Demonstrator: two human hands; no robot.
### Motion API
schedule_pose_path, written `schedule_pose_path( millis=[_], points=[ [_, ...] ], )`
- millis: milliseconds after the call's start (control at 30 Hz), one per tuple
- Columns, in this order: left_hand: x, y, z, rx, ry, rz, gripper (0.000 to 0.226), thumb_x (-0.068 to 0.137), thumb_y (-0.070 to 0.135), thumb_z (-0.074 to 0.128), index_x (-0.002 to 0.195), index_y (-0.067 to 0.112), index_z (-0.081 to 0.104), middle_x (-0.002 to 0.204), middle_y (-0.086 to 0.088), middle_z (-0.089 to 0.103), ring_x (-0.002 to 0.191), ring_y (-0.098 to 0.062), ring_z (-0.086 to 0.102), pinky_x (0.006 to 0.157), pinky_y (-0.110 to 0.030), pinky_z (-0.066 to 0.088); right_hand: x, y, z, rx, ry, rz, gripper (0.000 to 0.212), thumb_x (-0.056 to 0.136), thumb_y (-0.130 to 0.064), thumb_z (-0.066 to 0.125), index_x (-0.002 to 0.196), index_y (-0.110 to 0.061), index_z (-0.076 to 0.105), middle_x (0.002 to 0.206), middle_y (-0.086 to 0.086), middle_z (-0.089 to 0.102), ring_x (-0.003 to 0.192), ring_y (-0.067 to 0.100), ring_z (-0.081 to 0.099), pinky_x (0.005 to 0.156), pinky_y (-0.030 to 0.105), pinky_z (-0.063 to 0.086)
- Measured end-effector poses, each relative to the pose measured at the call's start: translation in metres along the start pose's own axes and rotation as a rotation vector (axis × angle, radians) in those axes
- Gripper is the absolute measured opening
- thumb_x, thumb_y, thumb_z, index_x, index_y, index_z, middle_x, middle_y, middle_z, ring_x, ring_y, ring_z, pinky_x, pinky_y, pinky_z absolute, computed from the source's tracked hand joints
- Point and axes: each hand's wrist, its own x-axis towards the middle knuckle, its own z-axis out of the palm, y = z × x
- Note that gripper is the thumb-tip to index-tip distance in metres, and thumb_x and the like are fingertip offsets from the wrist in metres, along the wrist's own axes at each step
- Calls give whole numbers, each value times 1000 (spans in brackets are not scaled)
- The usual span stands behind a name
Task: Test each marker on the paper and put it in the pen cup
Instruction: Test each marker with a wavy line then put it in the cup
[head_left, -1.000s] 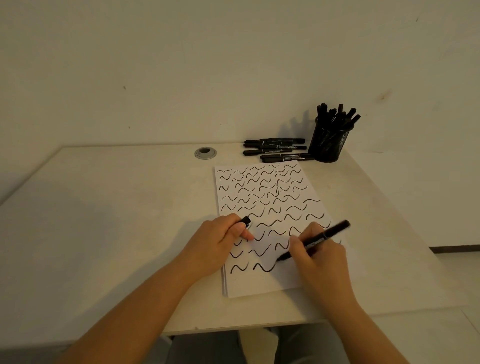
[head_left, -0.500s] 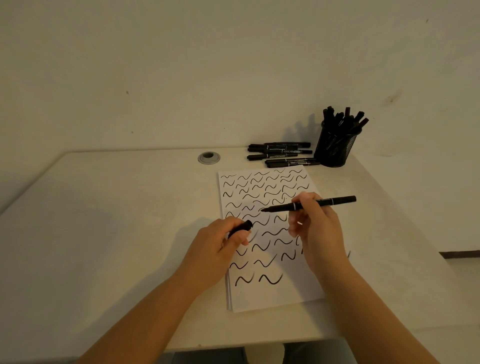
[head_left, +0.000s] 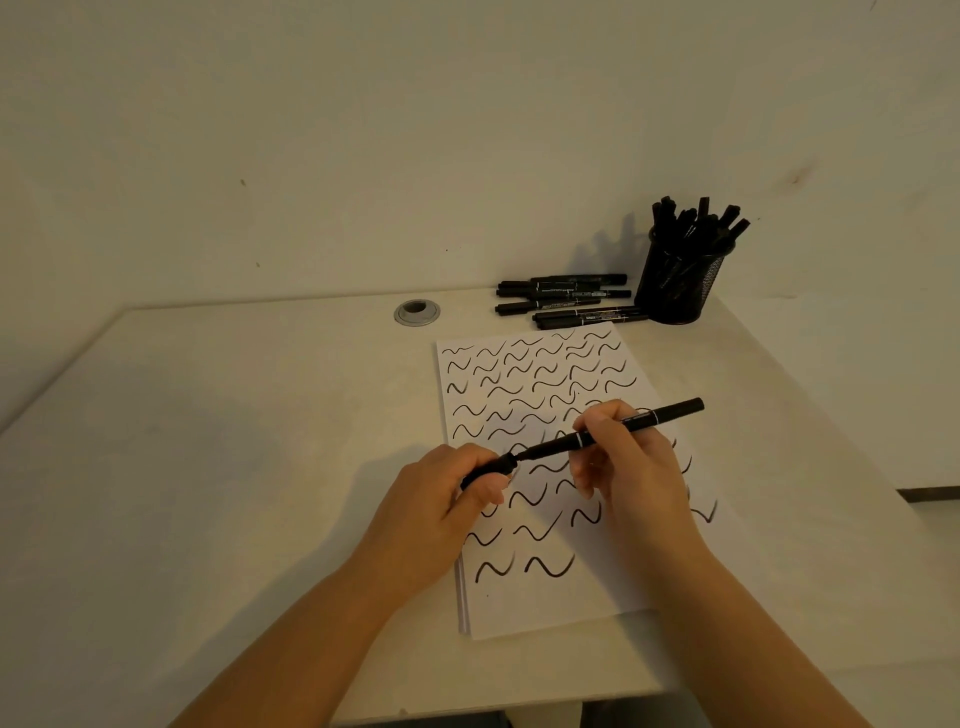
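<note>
Fingers of the right hand (head_left: 631, 467) are pinching the slim black marker (head_left: 613, 430) mid-barrel, its long axis lying above the squiggle-covered white paper (head_left: 519, 613) and pointing tip-first leftward into the black cap (head_left: 485, 470) the left hand (head_left: 441, 512) is gripping, with the black mesh pen cup (head_left: 678, 283) standing well apart at the desk's far right corner.

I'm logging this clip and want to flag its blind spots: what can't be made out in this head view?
- Marker tip: at the mouth of the cap; whether it is seated cannot be told.
- Cap: mostly wrapped by the left hand.
- Squiggles on the paper: some covered by the right hand.
- Pen cup count: too dark and crowded.
- Print on the loose markers: too small.
</note>
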Motion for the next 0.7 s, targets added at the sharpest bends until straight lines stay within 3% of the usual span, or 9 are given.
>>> schedule_pose_path(
  millis=[167,367,500,700],
  points=[
    [-1,2,-2,34,-21,-1,11,89,40,47,81,46,52,73,13,57,68,-5,50,57,-12,36,-7,-2,7,-109,-49,-1,25,89,-7,50,69,-19,56,51,1,60,47,12,53,44,20,44],
    [-1,13,1,-23,39,17,18,88,42,40,85,33,55,54,16,50,48,-7,43,46,-15,31,-11,-4,11,-70,-198,52,14,90,-6,51,78,-10,56,59,3,65,56,12,59,53,21,49],
    [-2,18,0,-23,59,34,16,89,39,39,80,35,51,55,23,52,44,-3,42,43,-11,28,-12,-4,12,-27,-199,39,14,89,-5,52,76,-8,57,55,-1,60,52,9,54,51,18,46],
    [-2,16,0,-97,31,12,20,88,36,38,72,36,50,49,17,49,39,-6,37,41,-12,25,-10,5,9,-31,-264,-21,11,86,-10,55,76,-12,53,53,-7,50,50,6,43,52,14,38]
  ],
)
